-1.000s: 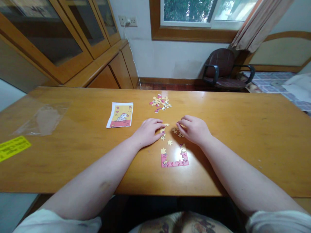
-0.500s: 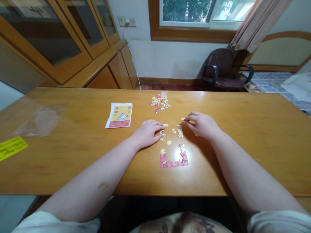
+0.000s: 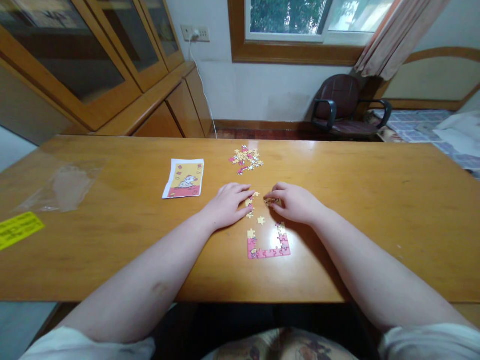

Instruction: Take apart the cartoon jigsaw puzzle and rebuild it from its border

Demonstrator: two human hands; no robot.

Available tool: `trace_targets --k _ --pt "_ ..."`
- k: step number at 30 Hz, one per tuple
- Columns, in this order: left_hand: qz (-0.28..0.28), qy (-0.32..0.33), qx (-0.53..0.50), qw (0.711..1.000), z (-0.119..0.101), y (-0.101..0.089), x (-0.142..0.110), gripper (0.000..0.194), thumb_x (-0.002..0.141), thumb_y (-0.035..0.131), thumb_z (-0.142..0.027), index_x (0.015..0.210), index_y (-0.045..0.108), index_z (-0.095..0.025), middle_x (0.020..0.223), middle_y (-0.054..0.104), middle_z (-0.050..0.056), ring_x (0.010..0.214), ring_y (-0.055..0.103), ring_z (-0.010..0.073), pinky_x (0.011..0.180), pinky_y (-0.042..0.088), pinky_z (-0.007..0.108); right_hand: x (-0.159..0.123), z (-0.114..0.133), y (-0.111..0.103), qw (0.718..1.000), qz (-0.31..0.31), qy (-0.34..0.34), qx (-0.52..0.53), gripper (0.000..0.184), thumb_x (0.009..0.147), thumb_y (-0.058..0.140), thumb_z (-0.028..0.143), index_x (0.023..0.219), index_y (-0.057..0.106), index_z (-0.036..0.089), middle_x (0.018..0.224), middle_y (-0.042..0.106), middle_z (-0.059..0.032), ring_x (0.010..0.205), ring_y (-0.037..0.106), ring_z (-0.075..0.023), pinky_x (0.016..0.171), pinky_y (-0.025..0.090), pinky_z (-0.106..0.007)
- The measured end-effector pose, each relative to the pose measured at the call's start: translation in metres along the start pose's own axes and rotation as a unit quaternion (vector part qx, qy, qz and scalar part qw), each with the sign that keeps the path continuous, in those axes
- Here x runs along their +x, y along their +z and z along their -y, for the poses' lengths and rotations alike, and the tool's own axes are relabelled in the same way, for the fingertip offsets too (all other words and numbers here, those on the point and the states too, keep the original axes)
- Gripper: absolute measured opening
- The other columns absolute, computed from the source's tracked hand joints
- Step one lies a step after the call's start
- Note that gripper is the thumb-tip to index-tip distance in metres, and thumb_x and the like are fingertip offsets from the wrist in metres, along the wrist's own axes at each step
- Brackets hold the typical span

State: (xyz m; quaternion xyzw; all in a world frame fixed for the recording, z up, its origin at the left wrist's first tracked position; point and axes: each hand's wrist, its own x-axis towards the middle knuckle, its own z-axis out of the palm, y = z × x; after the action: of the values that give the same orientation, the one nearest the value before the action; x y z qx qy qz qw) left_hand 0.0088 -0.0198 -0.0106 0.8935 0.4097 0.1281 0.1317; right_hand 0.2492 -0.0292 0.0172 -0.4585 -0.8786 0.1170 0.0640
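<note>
My left hand [image 3: 233, 205] rests on the table, thumb and fingertips gripping the edge of a short joined strip of yellow puzzle pieces [image 3: 250, 204]. My right hand [image 3: 294, 202] has its fingers closed in a pinch over a small yellow puzzle piece [image 3: 267, 201]. It partly covers another joined section, so the exact contact is hard to see. Between and below the hands lies a loose yellow piece [image 3: 261, 220]. Closer to me is a U-shaped pink and yellow puzzle border [image 3: 268, 254].
A pile of loose puzzle pieces [image 3: 246, 159] lies toward the far edge. Left of it is a printed picture sheet [image 3: 185, 178] with a white animal. A clear plastic bag [image 3: 69, 185] and a yellow label [image 3: 20, 230] lie at the far left of the wooden table [image 3: 131, 260].
My right hand has moved left and slightly nearer, from the right of the pieces to over the right-hand section. My left hand has stayed almost in place.
</note>
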Motion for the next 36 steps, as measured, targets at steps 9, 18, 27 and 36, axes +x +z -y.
trace_targets --k 9,18,27,36 --pt "0.008 0.014 0.009 1.0 -0.002 -0.001 0.001 0.04 0.092 0.052 -0.039 0.126 0.062 -0.022 0.126 0.062 0.009 0.118 0.051 0.0266 0.104 0.036 0.047 0.002 -0.004 0.008 1.0 -0.001 0.0 0.019 0.024 0.087 0.056 0.027 0.103 0.074 0.02 0.101 0.066 -0.0079 0.089 0.063 -0.0192 0.079 0.047 -0.029" --pt "0.025 0.022 -0.005 0.999 0.0 -0.008 -0.003 0.043 0.088 0.056 -0.042 0.128 0.06 -0.024 0.129 0.061 0.008 0.118 0.051 0.0266 0.104 0.036 0.046 0.003 0.0 0.01 1.0 0.013 -0.013 0.018 0.025 0.09 0.053 0.025 0.107 0.071 0.02 0.102 0.066 -0.0082 0.088 0.063 -0.0177 0.079 0.046 -0.027" --pt "0.043 0.028 -0.012 0.999 -0.001 -0.007 -0.002 0.044 0.089 0.055 -0.042 0.128 0.06 -0.02 0.128 0.062 0.008 0.117 0.051 0.026 0.104 0.036 0.045 0.001 0.009 0.005 0.999 0.01 0.037 -0.036 0.026 0.089 0.057 0.04 0.096 0.074 0.022 0.094 0.067 -0.0063 0.082 0.063 -0.0179 0.067 0.041 -0.026" --pt "0.046 0.036 -0.014 0.998 -0.002 -0.008 -0.002 0.043 0.088 0.057 -0.042 0.126 0.061 -0.021 0.128 0.061 0.008 0.118 0.051 0.0257 0.104 0.036 0.044 0.006 0.019 0.007 0.995 0.011 0.069 -0.075 0.027 0.09 0.051 0.034 0.087 0.074 0.02 0.088 0.067 -0.0055 0.076 0.061 -0.0166 0.06 0.036 -0.027"
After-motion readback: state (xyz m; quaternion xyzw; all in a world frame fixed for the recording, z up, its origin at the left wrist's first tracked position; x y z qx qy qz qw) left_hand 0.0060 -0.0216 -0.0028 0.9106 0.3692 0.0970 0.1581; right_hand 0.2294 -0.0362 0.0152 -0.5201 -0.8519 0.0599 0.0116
